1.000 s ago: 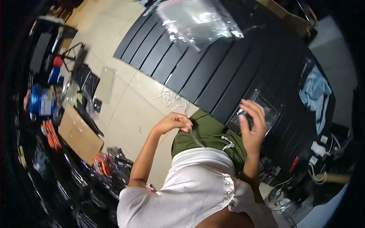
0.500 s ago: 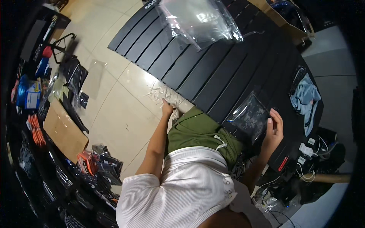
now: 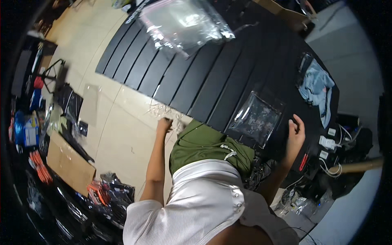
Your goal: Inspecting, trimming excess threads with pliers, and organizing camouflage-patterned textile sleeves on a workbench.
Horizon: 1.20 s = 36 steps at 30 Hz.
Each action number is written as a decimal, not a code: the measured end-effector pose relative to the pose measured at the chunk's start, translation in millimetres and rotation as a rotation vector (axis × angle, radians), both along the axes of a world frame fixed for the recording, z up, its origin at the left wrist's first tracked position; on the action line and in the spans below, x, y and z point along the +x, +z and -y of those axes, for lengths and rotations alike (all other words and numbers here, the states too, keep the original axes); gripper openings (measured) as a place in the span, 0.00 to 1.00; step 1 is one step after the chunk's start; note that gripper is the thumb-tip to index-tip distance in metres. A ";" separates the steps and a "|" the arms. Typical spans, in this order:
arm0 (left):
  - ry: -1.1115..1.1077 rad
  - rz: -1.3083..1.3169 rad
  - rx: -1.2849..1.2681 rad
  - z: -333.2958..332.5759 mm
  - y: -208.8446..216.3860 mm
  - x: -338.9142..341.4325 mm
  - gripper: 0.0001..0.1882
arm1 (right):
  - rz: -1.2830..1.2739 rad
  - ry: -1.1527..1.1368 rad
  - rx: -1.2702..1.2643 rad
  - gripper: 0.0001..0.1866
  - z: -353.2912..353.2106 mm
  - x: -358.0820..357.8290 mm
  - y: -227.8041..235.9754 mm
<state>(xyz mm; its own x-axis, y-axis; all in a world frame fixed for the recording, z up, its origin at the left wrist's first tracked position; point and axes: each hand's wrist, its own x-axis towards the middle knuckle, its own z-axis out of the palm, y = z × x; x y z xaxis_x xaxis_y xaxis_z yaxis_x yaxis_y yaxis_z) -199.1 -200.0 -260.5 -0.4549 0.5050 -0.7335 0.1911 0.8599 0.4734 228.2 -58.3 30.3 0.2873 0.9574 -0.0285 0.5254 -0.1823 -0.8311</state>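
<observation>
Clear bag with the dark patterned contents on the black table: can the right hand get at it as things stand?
Probably yes. The right hand rests on the table just beside the clear bag, with nothing between them.

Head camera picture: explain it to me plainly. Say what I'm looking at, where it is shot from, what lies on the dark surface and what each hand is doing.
No machine here: a person wears a wide fisheye camera on the head, looking down, so straight edges bend. The left hand reaches down to small clear bags on the tiled floor. The right hand rests on the black slatted table, beside a clear bag of small dark parts. Farther off lie a pile of clear plastic bags and a light blue cloth. Neither hand clearly grips anything.
</observation>
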 end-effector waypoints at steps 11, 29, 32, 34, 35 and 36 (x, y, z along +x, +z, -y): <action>-0.477 -0.052 -0.443 -46.1 55.8 -6.3 0.39 | -0.125 0.051 -0.132 0.15 -10.1 1.0 -17.8; -0.318 0.481 0.570 -203.8 275.6 168.0 0.17 | -0.184 0.034 -0.207 0.07 -53.8 -11.4 -27.0; -0.401 0.522 0.487 -220.3 269.9 173.5 0.14 | -0.400 0.055 -0.202 0.08 -56.8 -5.5 -27.3; -0.423 0.510 0.504 -225.9 268.7 174.2 0.11 | -0.524 0.051 -0.196 0.09 -59.5 -3.8 -27.8; -0.412 0.521 0.515 -227.5 268.2 174.3 0.08 | -0.554 0.046 -0.206 0.10 -60.8 -2.3 -27.4; -0.411 0.506 0.527 -228.5 267.6 174.7 0.08 | -0.575 0.043 -0.217 0.10 -62.1 -1.6 -27.2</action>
<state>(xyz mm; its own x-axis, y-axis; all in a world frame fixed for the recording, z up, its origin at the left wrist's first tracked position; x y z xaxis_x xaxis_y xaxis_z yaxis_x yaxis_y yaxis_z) -24.4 28.6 7.1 0.1612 0.8926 -0.4210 0.0971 0.4101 0.9068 226.7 3.8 3.1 0.1294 0.9227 -0.3631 0.0147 -0.3679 -0.9298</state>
